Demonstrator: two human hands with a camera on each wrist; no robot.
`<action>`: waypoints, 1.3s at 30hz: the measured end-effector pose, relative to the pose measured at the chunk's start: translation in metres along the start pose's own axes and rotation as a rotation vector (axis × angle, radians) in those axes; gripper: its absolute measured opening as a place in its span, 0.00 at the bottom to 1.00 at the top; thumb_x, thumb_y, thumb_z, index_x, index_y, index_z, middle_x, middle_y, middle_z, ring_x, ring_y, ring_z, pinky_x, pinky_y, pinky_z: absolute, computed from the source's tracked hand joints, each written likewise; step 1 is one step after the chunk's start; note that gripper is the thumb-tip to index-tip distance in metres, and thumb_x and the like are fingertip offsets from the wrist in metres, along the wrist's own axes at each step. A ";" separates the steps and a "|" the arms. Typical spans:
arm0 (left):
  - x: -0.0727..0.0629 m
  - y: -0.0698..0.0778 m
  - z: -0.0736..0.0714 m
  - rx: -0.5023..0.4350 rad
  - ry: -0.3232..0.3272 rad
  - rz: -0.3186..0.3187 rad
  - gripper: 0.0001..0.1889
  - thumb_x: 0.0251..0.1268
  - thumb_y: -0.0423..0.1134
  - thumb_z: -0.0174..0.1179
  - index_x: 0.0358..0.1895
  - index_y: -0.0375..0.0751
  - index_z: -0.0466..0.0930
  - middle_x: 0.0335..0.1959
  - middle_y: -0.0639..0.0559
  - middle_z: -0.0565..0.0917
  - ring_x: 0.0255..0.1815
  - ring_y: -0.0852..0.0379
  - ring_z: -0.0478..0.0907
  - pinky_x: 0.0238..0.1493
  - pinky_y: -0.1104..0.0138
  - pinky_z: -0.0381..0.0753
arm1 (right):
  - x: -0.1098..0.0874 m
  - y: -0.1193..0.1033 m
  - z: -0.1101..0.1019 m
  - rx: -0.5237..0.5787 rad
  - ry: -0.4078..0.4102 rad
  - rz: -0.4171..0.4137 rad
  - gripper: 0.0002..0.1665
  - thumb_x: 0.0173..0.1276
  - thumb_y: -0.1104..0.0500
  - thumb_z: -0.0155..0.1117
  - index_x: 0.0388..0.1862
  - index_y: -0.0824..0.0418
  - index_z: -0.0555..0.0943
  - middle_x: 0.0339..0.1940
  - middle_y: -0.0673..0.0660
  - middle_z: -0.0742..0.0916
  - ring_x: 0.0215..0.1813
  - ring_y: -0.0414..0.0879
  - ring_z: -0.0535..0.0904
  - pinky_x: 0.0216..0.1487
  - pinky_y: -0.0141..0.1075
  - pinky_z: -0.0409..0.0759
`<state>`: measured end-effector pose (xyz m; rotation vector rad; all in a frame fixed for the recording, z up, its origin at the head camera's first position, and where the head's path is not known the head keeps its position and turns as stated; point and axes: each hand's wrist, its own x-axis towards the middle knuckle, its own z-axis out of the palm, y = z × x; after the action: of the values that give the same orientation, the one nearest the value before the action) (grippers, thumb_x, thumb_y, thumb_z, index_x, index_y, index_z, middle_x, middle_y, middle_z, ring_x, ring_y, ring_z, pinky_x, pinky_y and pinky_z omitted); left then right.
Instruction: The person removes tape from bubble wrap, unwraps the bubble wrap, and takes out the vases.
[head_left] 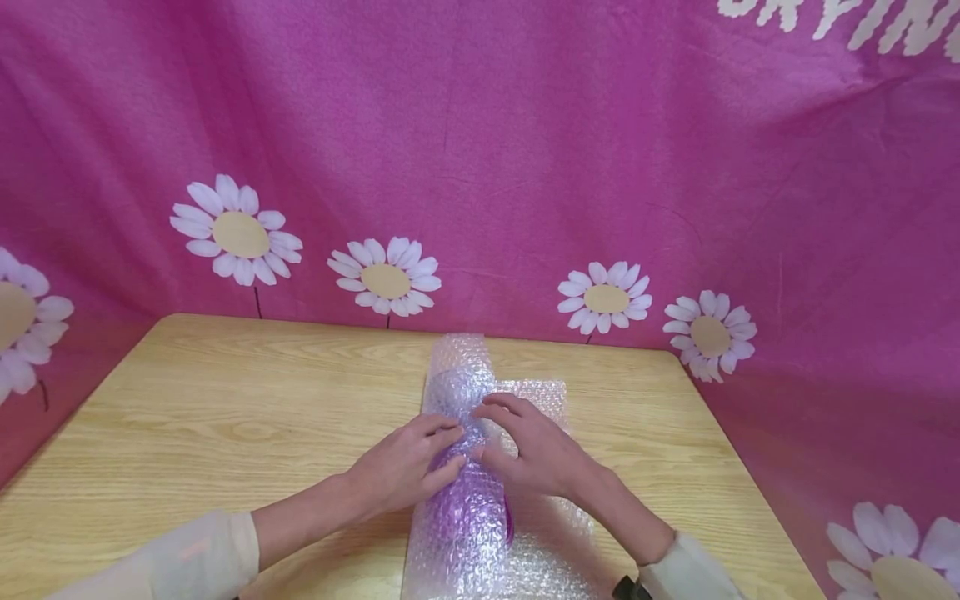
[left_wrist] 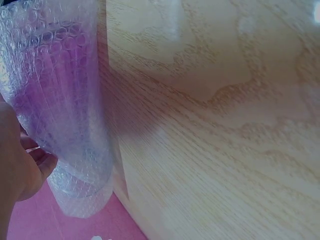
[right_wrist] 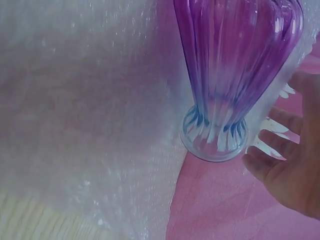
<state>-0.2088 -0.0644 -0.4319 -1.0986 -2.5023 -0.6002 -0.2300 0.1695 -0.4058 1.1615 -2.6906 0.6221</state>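
Observation:
A ribbed glass vase (right_wrist: pixel 225 60), purple fading to a clear bluish foot, lies inside a roll of bubble wrap (head_left: pixel 459 375). In the head view its purple shows through the wrap, with a bit of edge out on the right. My left hand (head_left: pixel 408 461) rests on the roll from the left, its fingers loosely bent and its thumb apart. The left wrist view has these fingertips against the bubble wrap (left_wrist: pixel 65 110). From the right, my right hand (head_left: pixel 536 446) spreads its fingers at the roll. The right wrist view has this hand (right_wrist: pixel 295 155) beside the vase's foot, with a gap between.
A flat stretch of bubble wrap (head_left: pixel 543 567) extends right of the roll on the wooden table (head_left: pixel 247 417). Behind and beside the table hangs a pink cloth (head_left: pixel 480 167) printed with white daisies. A dark wristband (head_left: pixel 630 588) shows by the right sleeve.

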 end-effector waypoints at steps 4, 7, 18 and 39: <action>0.000 0.000 0.000 0.004 0.005 0.005 0.22 0.69 0.44 0.60 0.57 0.29 0.82 0.53 0.37 0.83 0.57 0.45 0.80 0.58 0.58 0.81 | 0.002 0.001 0.004 -0.046 0.042 -0.084 0.26 0.69 0.42 0.63 0.59 0.54 0.80 0.66 0.58 0.77 0.69 0.52 0.69 0.67 0.49 0.73; -0.001 0.000 -0.001 0.006 0.007 0.007 0.22 0.69 0.44 0.60 0.57 0.29 0.82 0.53 0.37 0.83 0.56 0.45 0.80 0.57 0.58 0.81 | 0.004 0.001 0.005 -0.077 0.073 -0.131 0.25 0.67 0.43 0.64 0.57 0.55 0.81 0.64 0.59 0.78 0.68 0.51 0.70 0.66 0.48 0.74; -0.003 -0.002 -0.001 0.000 0.020 0.018 0.21 0.69 0.44 0.60 0.56 0.30 0.82 0.53 0.38 0.83 0.56 0.45 0.80 0.57 0.59 0.81 | 0.007 -0.002 0.006 -0.041 -0.021 -0.098 0.24 0.69 0.46 0.61 0.60 0.55 0.81 0.63 0.57 0.79 0.66 0.50 0.72 0.65 0.46 0.75; -0.012 -0.011 -0.003 -0.036 0.045 0.030 0.21 0.68 0.42 0.61 0.55 0.29 0.82 0.53 0.39 0.82 0.55 0.46 0.80 0.57 0.60 0.81 | 0.018 -0.007 0.015 0.024 -0.084 -0.067 0.24 0.70 0.45 0.60 0.61 0.53 0.78 0.60 0.50 0.80 0.64 0.45 0.74 0.64 0.42 0.76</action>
<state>-0.2088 -0.0798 -0.4374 -1.1205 -2.4418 -0.6568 -0.2369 0.1471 -0.4119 1.3067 -2.7061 0.6105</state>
